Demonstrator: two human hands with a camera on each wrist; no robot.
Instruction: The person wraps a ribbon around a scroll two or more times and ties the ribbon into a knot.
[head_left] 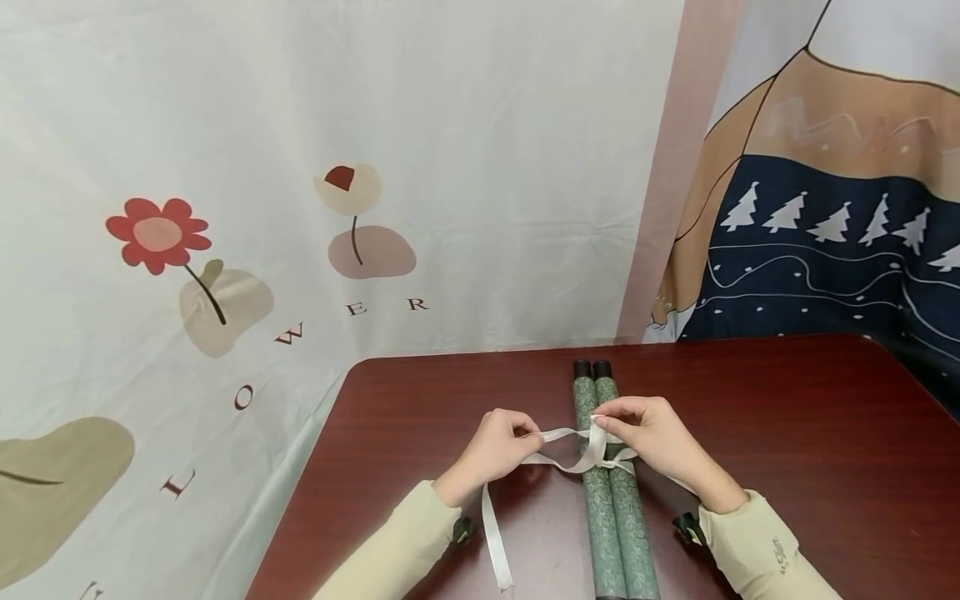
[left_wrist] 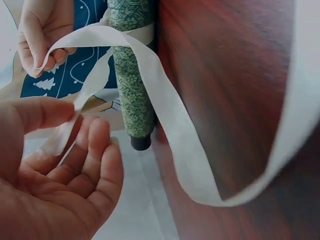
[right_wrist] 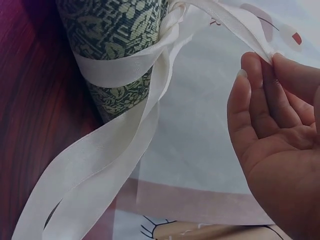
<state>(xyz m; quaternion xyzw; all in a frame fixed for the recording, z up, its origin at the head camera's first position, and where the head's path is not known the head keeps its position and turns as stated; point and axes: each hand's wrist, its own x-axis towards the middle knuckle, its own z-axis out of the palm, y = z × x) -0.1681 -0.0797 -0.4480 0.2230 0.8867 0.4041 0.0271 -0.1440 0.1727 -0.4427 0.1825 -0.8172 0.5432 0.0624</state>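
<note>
Two green patterned scrolls (head_left: 603,517) with black end knobs lie side by side on the table. A white ribbon (head_left: 597,446) circles them near the middle, with loose lengths on both sides. My left hand (head_left: 501,442), left of the scrolls, pinches one ribbon strand between thumb and fingers; a tail hangs below it toward the table. Above the scrolls, my right hand (head_left: 643,427) pinches another part of the ribbon between thumb and forefinger. In the right wrist view, the ribbon (right_wrist: 117,70) wraps a scroll (right_wrist: 115,30) and crosses itself at the scroll's side.
The dark red wooden table (head_left: 810,450) extends to both sides of the scrolls. Behind it hangs a pale cloth (head_left: 487,167) printed with flowers and letters, with a navy tree-patterned section (head_left: 810,267) at the right.
</note>
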